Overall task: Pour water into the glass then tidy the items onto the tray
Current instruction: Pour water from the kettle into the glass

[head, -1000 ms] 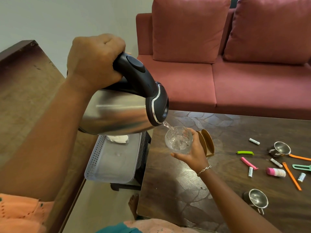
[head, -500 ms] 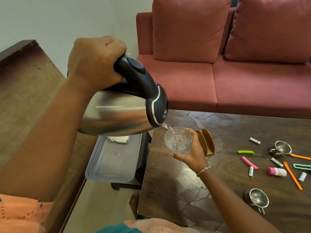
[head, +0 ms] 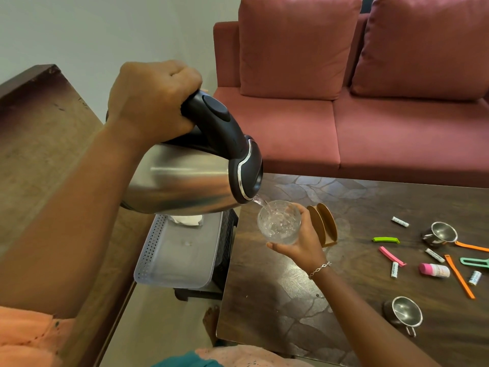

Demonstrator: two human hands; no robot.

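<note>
Above dark table (head: 344,287), clear dimpled glass (head: 279,226) tight in right fingers (head: 304,211), steel kettle (head: 180,186) tight in left fingers (head: 182,80).

Kettle (head: 182,186): silver body, black handle and lid. Glass (head: 279,223): clear, dimpled. Tray (head: 148,250): pale grey, dotted rim. Sofa (head: 370,123): dusty red. Table (head: 291,300): dark brown, veined pattern. Green clip (head: 385,239), pink clip (head: 391,256), orange clip (head: 459,276).
</note>
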